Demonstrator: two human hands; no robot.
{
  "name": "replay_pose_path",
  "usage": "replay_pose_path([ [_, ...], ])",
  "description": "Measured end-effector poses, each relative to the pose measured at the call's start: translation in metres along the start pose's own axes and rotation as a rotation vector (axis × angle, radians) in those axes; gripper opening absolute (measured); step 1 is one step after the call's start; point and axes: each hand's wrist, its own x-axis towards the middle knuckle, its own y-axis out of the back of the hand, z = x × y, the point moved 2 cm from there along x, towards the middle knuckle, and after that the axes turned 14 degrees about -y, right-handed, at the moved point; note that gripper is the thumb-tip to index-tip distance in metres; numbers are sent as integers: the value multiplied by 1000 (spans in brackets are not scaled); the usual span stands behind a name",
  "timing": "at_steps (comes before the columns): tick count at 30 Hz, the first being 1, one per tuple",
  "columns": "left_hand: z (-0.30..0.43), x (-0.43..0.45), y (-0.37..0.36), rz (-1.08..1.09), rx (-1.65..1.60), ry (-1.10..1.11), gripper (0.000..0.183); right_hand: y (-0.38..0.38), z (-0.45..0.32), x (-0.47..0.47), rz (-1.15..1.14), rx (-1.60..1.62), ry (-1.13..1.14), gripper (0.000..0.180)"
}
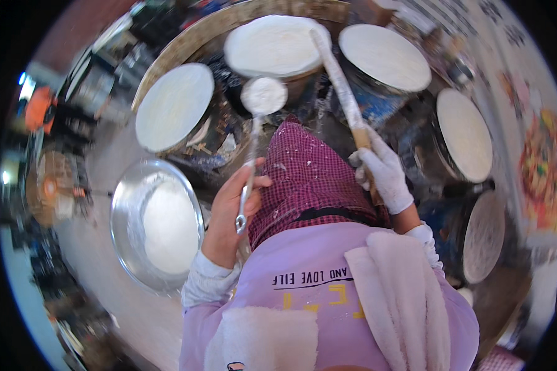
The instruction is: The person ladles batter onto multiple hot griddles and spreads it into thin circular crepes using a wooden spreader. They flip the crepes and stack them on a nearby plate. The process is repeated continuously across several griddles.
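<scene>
My bare left hand (241, 199) grips the metal handle of a ladle (264, 96), whose round bowl holds white batter near the front rim of the middle round griddle (276, 45). In my right hand (380, 167), which wears a white glove, is a long wooden stick (341, 88) with a whitened blade; its far end overlaps the right part of that griddle. A white layer covers the middle griddle, the left griddle (175, 107), the upper right griddle (384, 56) and the right griddle (464, 134). A metal basin (120, 232) with white batter (169, 227) stands at my left.
A greyish round griddle (483, 237) is at the lower right. A curved wooden rim (176, 44) runs behind the griddles. Scraps lie beside the left griddle. A standing fan (51, 188) and a person in orange (41, 110) are at the far left.
</scene>
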Motion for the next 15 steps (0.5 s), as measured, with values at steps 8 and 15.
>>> replay_pose_path([
  [8,-54,-60,117,664,-11,-377,36,-87,-12,87,-636,-549,-239,60],
  [15,-114,-81,229,1168,-255,-431,31,-215,48,186,-990,-745,-601,59],
])
